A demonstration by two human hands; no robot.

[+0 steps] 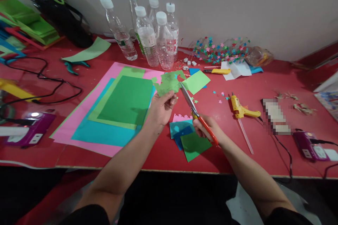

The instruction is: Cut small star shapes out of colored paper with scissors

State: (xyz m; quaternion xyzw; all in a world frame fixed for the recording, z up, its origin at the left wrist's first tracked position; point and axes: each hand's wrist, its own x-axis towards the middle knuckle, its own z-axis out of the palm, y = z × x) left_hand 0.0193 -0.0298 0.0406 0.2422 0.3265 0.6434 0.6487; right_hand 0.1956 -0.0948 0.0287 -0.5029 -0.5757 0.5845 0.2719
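Between the thumb and fingers of my left hand (164, 107) is a piece of light green paper (167, 83) with faint drawn lines and a notched edge. My right hand (204, 126) grips a pair of scissors (194, 109) with red-orange handles. The blades point up and left, their tips at the right edge of the paper. Beneath the hands lie small blue, dark green and pink paper pieces (196, 146). A light green sheet (197, 81) rests just beyond the blades, and small green paper stars (194, 101) lie below it.
At left lies a stack of coloured sheets (126, 98). Several plastic bottles (166, 42) stand along the wall. To the right are a yellow glue gun (241, 107), a yellow utility knife (220, 71), loose stars on wire (221, 51) and a purple power strip (311, 146) with cords.
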